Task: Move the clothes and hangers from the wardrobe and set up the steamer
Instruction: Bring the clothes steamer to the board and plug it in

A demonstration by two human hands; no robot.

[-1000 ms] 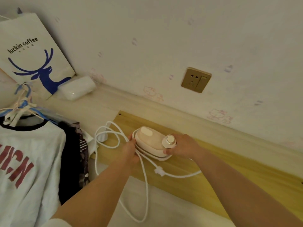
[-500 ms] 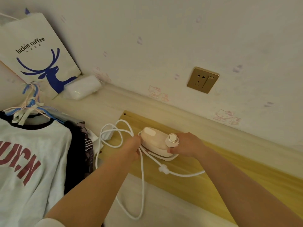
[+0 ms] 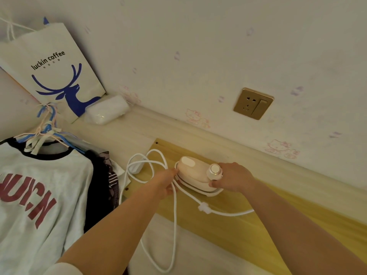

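— Any writing you can read?
— "luckin coffee" in dark letters on the white paper bag (image 3: 49, 70), upper left of the frame, above a blue deer logo.
— And the shirt?
— The white T-shirt (image 3: 39, 195), lower left, has big red letters, cut off and tilted; I can't read them for sure.

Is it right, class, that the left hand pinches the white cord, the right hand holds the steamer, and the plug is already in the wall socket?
Not quite. In the head view the wall socket has no plug in it. The left hand does pinch the white cord, and the right hand holds the steamer.
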